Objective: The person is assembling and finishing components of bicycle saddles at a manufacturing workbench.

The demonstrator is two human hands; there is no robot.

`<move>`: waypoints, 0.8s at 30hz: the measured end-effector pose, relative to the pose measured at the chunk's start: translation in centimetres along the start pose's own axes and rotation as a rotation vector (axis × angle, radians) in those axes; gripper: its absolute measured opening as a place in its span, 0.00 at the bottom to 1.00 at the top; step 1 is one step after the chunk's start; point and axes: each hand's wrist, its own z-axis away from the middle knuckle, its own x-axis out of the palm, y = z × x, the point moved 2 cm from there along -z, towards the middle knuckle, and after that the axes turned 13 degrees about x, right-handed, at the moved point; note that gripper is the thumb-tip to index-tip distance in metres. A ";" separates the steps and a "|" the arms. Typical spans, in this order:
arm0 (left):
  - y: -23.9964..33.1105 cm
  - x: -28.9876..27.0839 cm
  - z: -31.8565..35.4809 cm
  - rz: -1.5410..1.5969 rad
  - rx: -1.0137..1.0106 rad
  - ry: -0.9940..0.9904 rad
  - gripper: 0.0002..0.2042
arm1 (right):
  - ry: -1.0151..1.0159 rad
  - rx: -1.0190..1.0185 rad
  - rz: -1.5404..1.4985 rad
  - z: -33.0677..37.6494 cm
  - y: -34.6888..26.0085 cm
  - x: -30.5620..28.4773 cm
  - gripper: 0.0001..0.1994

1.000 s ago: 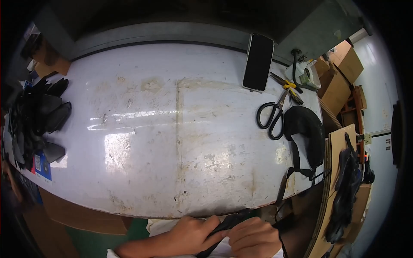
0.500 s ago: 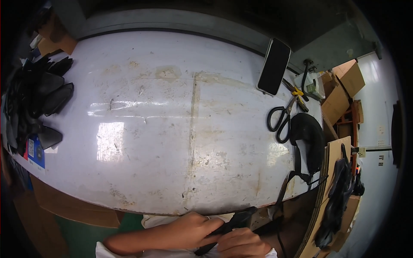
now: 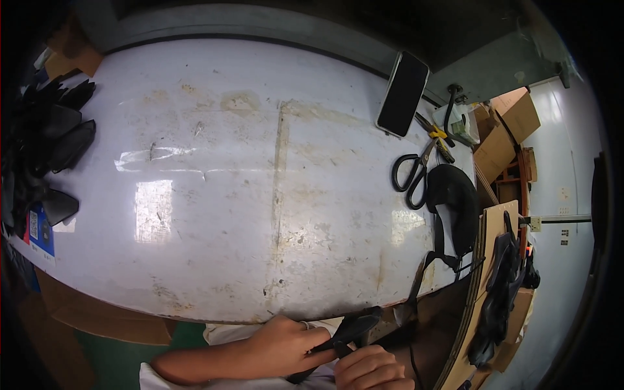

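Below the table's front edge, my left hand (image 3: 292,344) is closed on a black, soft-looking piece (image 3: 359,327), whose rounded end sticks out past the fingers. Close by on its right, my right hand (image 3: 374,369) is a fist with the thumb up, gripping a dark part of what looks like the same piece. Much of the piece lies behind the fingers, so its kind does not show. A black strap (image 3: 416,286) hangs over the table edge just beyond my right hand.
The white, stained table (image 3: 214,214) spreads ahead. Several black pieces (image 3: 68,146) are heaped at its left end. Along the right lie a phone (image 3: 403,94), yellow-handled pliers (image 3: 439,135), black-handled scissors (image 3: 413,179) and a curved black piece (image 3: 455,208). A wooden board (image 3: 478,279) stands at the right.
The whole scene has shifted slightly left in the picture. Both hands keep hold, and my right hand has turned a little, with its thumb now raised against the black piece.
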 end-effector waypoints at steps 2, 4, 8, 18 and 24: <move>0.0 0.0 -0.1 0.018 -0.010 0.022 0.14 | -0.066 0.030 0.041 -0.3 -0.1 -0.1 0.12; 0.1 -0.1 0.1 0.029 -0.021 0.045 0.13 | -0.198 0.080 0.114 -0.9 -0.5 -0.2 0.11; 0.2 -0.1 0.5 0.057 -0.005 0.043 0.13 | -0.533 0.186 0.093 -4.4 -0.8 -1.0 0.09; 0.1 0.4 0.4 0.004 0.033 0.107 0.15 | -0.106 0.030 -0.070 0.1 -0.1 0.4 0.11; -0.3 0.6 0.7 -0.004 0.046 0.076 0.13 | -0.536 0.037 -0.135 -3.0 0.6 -0.4 0.09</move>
